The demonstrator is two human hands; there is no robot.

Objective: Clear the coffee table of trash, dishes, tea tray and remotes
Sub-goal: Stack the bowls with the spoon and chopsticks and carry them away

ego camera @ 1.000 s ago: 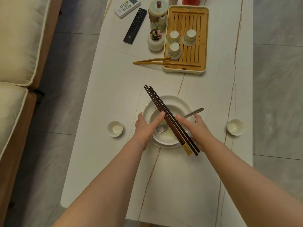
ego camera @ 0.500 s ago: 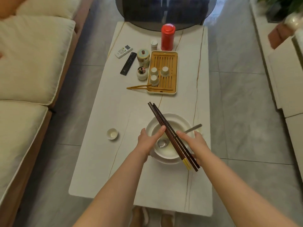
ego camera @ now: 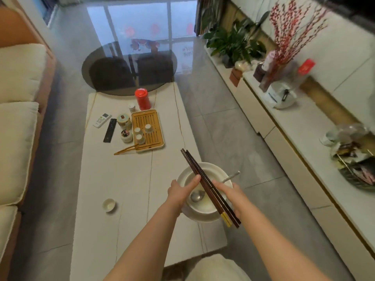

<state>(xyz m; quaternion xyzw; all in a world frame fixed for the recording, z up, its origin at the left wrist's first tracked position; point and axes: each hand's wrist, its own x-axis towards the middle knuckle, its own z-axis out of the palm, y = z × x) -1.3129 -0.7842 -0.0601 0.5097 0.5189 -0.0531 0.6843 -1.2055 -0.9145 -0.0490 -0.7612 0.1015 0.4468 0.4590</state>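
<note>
My left hand [ego camera: 179,192] and my right hand [ego camera: 231,193] grip opposite sides of a white plate [ego camera: 211,168] that carries a white bowl [ego camera: 205,205]. A metal spoon [ego camera: 197,195] lies in the bowl and dark chopsticks [ego camera: 205,183] lie across it, pinned under both thumbs. The stack is lifted above the white coffee table [ego camera: 121,189]. Farther back stand the bamboo tea tray [ego camera: 149,118] with three small cups, a white remote [ego camera: 102,120] and a black remote [ego camera: 110,130].
A small white cup [ego camera: 109,204] sits at the table's left. Bamboo tongs [ego camera: 125,150], two lidded jars, a small white bottle and a red canister [ego camera: 142,98] crowd the far end. A sofa [ego camera: 18,126] runs along the left, a low white cabinet [ego camera: 294,138] along the right.
The plate stack has risen off the table in both hands, and my view has lifted and swung right, bringing the cabinet and the far room into sight.
</note>
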